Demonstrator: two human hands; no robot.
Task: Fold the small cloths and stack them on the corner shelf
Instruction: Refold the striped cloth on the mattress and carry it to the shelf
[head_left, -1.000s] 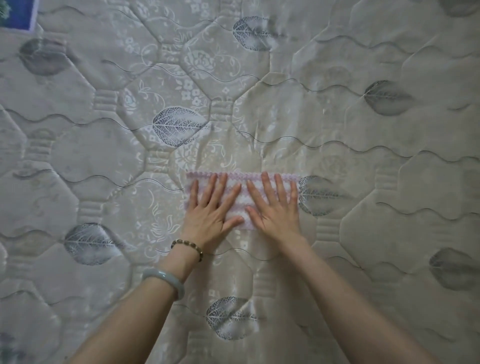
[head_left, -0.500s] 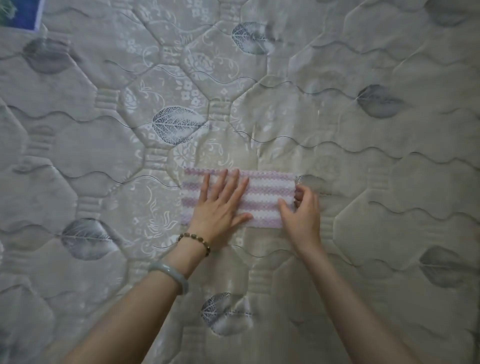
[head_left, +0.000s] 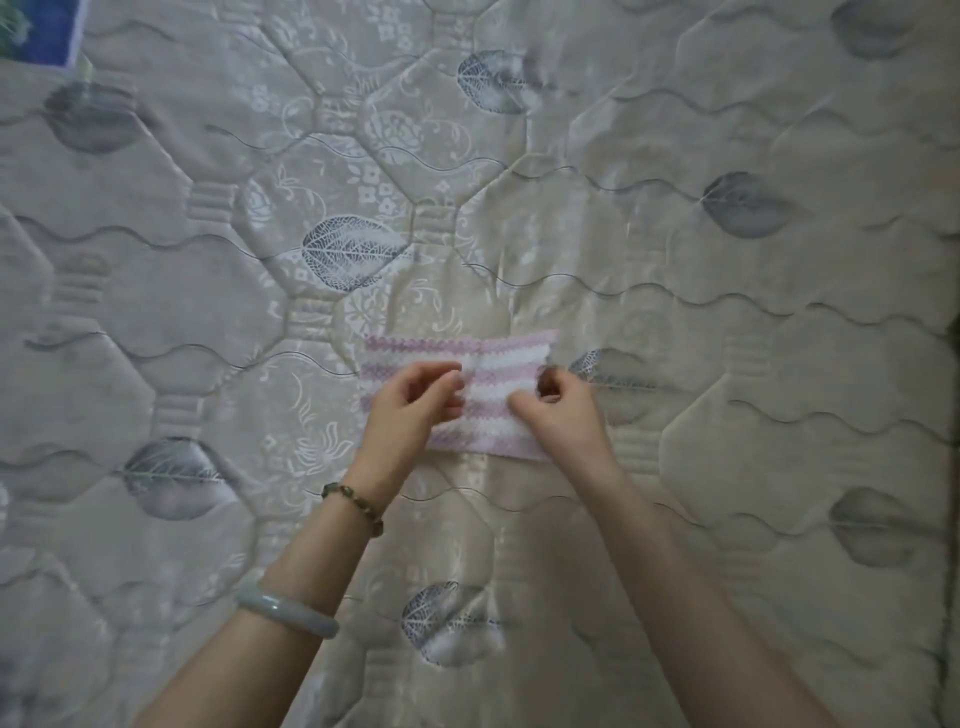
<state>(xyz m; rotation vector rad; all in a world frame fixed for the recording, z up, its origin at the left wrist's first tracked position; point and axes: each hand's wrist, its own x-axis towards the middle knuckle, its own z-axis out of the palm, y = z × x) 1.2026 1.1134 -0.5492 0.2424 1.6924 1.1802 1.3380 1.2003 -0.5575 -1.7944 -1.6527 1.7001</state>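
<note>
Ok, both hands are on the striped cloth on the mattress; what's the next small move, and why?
Probably carry the right end over onto the left half. The right hand pinches the cloth at its right end, the left hand pins the middle near a crease, and the cloth lies long and unfolded across the mattress.

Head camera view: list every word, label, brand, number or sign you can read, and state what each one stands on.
None can be read.
Blue item at the top left corner: cut off, no legible text.
Striped cloth, mattress, beaded bracelet, bangle: patterns only, no lettering.
</note>
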